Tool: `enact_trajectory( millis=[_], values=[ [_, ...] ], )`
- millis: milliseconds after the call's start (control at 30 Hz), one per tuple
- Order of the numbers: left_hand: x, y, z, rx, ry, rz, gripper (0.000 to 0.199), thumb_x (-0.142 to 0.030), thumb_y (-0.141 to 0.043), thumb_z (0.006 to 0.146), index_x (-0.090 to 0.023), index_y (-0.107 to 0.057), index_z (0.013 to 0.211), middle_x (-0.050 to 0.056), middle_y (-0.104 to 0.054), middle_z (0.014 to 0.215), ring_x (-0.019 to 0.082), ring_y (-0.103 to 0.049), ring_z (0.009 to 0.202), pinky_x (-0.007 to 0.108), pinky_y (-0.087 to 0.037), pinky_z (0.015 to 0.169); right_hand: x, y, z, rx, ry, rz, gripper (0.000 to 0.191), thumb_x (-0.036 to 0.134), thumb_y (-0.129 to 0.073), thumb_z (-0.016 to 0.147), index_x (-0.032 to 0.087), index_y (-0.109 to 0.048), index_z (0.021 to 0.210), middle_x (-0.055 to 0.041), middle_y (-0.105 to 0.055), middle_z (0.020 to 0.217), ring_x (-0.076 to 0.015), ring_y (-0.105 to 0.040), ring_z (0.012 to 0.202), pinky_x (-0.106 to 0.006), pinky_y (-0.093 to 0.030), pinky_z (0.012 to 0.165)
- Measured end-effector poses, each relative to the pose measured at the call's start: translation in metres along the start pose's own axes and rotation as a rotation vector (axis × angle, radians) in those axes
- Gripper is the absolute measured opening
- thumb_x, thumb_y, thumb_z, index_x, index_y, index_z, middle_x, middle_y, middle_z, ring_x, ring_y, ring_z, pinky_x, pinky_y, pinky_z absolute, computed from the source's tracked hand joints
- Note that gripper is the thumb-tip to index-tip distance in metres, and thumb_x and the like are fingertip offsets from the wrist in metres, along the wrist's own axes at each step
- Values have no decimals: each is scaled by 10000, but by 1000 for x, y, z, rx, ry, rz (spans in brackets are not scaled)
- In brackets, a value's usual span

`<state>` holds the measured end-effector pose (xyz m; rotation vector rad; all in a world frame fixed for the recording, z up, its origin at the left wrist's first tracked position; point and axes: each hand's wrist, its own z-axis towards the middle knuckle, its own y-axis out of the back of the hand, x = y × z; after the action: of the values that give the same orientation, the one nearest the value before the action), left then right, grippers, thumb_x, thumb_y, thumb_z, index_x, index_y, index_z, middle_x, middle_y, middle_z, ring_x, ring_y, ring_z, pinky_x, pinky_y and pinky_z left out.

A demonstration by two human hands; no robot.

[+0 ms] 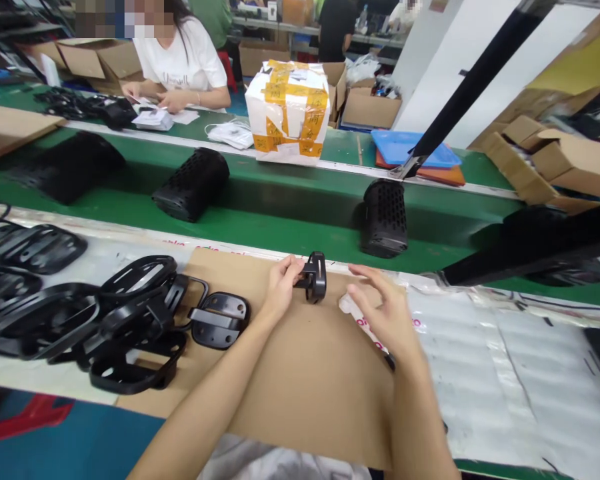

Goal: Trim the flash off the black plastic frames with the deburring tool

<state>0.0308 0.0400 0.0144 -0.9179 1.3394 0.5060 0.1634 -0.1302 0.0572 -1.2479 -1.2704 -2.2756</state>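
Note:
My left hand (pixel 282 288) pinches a small black plastic bracket (pixel 319 277) with a looped end, holding it upright above a brown cardboard sheet (pixel 300 373). To the right of the bracket is my right hand (pixel 387 310), thumb and fingers apart, not touching it. Beneath the right hand lies a white strip with pink print (pixel 353 310), partly covered by it. Left of my left forearm, a black plate with slots and a wire loop (pixel 221 320) rests on the cardboard. Beside it is a heap of similar black plastic frames (pixel 135 327).
Black perforated housings (pixel 193 183) stand along the green conveyor (pixel 290 210), another housing (pixel 385 217) ahead of my right hand. A dark slanted post (pixel 475 87) rises at the right. Across the belt, a person in white (pixel 195 60) handles papers beside a taped white box (pixel 289 113).

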Motion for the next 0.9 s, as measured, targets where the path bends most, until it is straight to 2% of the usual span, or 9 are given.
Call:
enact_trajectory(
  millis=[67,133,200,300,367,433,567,733,900],
  values=[
    [1,0,0,58,9,57,455,-554,-596,884,-207,-406,658,-45,-365,610,118,-336,590,268,-275,608,-9,20,-11,109,-204,-145,321,533,-652,954,266,-721,1117,-67,-751,1135,-280,-709,1042,-442,-560,935],
    [3,0,-1,129,8,114,458,-561,-534,919,-205,-417,655,-32,-391,628,128,-357,611,282,-285,628,-21,30,-26,268,-354,-275,355,552,-669,900,263,-694,1104,-71,-748,1080,-294,-710,969,-440,-553,850],
    [6,0,-1,174,-9,165,468,-554,-492,949,-202,-417,650,-26,-399,641,133,-368,629,294,-283,642,-31,30,-41,353,-391,-364,345,527,-628,886,244,-655,1082,-90,-734,1071,-307,-697,952,-439,-534,818],
    [10,0,-3,179,-30,184,478,-561,-480,966,-200,-421,658,-29,-389,648,136,-367,638,300,-266,639,-34,25,-55,348,-346,-399,294,485,-519,935,230,-617,1044,-110,-719,1076,-314,-680,967,-443,-515,825],
    [11,0,-4,181,-33,190,509,-595,-479,975,-196,-436,662,-29,-389,652,136,-365,644,298,-264,637,-31,23,-56,348,-377,-282,338,524,-496,979,229,-614,1096,-97,-711,1041,-284,-686,899,-413,-527,771],
    [10,-1,-5,170,-27,216,549,-635,-477,978,-192,-447,656,-29,-389,645,135,-359,641,295,-259,629,-26,21,-52,342,-478,-39,421,610,-512,984,222,-594,1125,-63,-676,950,-219,-655,690,-352,-519,606],
    [10,-2,-6,145,-27,258,570,-632,-480,979,-186,-457,625,-28,-383,623,127,-354,620,293,-245,607,-16,4,-42,314,-614,376,502,696,-541,955,213,-542,1093,14,-579,808,-103,-430,397,-259,-346,356],
    [11,0,-6,170,-54,239,529,-567,-489,983,-179,-494,623,-24,-438,625,128,-396,620,286,-275,610,-11,-20,-35,446,-602,344,497,699,-540,972,213,-576,1075,61,-464,680,-95,-366,434,-222,-265,389],
    [8,0,-6,171,-47,224,504,-541,-491,984,-179,-495,633,-21,-456,641,133,-430,644,282,-298,630,-4,-20,-35,374,-472,65,477,666,-458,1033,218,-625,1023,27,-479,692,-145,-448,557,-262,-344,498]
  ],
)
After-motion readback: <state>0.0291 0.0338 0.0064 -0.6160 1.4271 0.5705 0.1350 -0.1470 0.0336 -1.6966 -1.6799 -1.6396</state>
